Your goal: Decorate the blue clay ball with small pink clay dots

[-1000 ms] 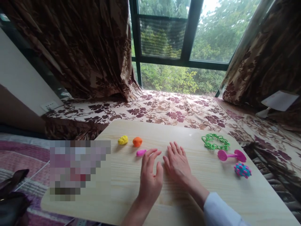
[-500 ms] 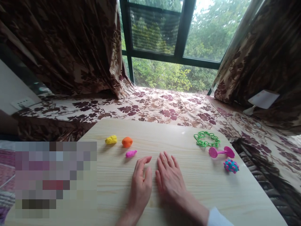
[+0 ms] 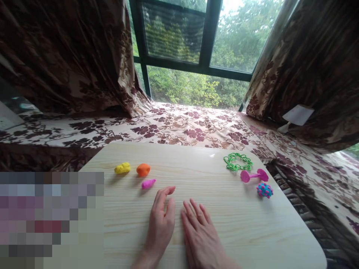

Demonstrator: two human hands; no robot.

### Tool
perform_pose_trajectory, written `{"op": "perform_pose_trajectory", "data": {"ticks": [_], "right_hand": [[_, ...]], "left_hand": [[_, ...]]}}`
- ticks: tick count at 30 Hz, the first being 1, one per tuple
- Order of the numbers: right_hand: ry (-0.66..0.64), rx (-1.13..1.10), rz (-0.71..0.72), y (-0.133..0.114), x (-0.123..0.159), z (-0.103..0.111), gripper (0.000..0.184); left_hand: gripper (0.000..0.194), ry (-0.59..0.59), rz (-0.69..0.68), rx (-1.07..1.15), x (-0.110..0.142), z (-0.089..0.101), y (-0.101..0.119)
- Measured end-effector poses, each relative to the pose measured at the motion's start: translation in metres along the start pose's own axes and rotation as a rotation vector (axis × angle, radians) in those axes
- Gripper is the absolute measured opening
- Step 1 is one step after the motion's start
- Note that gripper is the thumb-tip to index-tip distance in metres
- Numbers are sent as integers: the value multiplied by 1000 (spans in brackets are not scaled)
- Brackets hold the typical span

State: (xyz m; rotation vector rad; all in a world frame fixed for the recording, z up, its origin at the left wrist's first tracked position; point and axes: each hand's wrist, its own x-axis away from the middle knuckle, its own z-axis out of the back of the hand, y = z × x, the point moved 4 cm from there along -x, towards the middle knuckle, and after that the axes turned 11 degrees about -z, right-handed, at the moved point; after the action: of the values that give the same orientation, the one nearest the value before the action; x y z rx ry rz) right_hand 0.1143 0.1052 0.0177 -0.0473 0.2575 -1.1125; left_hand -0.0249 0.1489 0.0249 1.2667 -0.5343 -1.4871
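Observation:
On the pale wooden table (image 3: 238,231), my left hand (image 3: 162,216) rests on its edge with fingers loosely curved, thumb apart and nothing held. Beside it my right hand (image 3: 199,231) lies palm down, fingers stretched out, also holding nothing. Nearest to my left hand is a small pink clay-like piece (image 3: 148,184). Behind that piece sit an orange rounded lump (image 3: 143,170) and a yellow lump (image 3: 122,168). Off to the right lie a ring of green chain links (image 3: 238,162), a pink dumbbell-shaped piece (image 3: 254,176) and a blue ball with pink knobs (image 3: 264,190).
Beyond the table's far edge stretches a ledge with a floral cloth (image 3: 193,127) beneath a window (image 3: 179,89). Patterned curtains (image 3: 70,56) hang at both sides. A white lamp (image 3: 298,114) stands on the ledge at right. A pixelated patch hides the lower left.
My right hand has drawn back toward me. My left hand keeps its pose. The whole view has shifted slightly, so the tabletop things appear further left.

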Motion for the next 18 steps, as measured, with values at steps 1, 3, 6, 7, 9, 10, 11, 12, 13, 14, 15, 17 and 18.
{"op": "perform_pose_trajectory", "data": {"ticks": [1, 3, 6, 7, 9, 10, 11, 12, 13, 14, 15, 17, 18], "right_hand": [[0, -15, -16, -5, -19, 1, 50], [31, -43, -149, -3, -61, 6, 48], [25, -48, -303, 19, -92, 14, 56], [17, -41, -311, 28, -88, 14, 57], [4, -15, -269, 41, -61, 14, 53], [6, 2, -248, 45, -40, 13, 49], [-1, 19, -224, 47, -19, 11, 48], [-1, 37, -213, 47, 0, 9, 51], [2, 47, -195, 44, 15, 8, 53], [-1, 49, -168, 38, 24, 7, 55], [-6, 41, -140, 31, 25, 5, 56], [-20, 6, -95, 17, 6, 4, 53], [-22, -17, -98, 12, -12, 3, 50]], "left_hand": [[24, 13, 10, 15, 0, 0, -1], [24, 27, 24, 51, 1, 1, -1], [24, 37, 22, 69, 2, 2, -1], [24, 39, 20, 59, 2, 2, -1], [24, 47, 21, 40, 2, 3, 0], [24, 48, 25, 34, 2, 4, 0], [25, 44, 29, 30, 2, 4, 1], [25, 36, 32, 26, 2, 4, 1], [25, 29, 34, 21, 1, 4, 2], [24, 19, 34, 13, 1, 4, 2], [24, 11, 35, 6, 1, 4, 2], [24, 12, 42, 0, 1, 3, 1], [24, 20, 48, 3, 2, 3, 0]]}}
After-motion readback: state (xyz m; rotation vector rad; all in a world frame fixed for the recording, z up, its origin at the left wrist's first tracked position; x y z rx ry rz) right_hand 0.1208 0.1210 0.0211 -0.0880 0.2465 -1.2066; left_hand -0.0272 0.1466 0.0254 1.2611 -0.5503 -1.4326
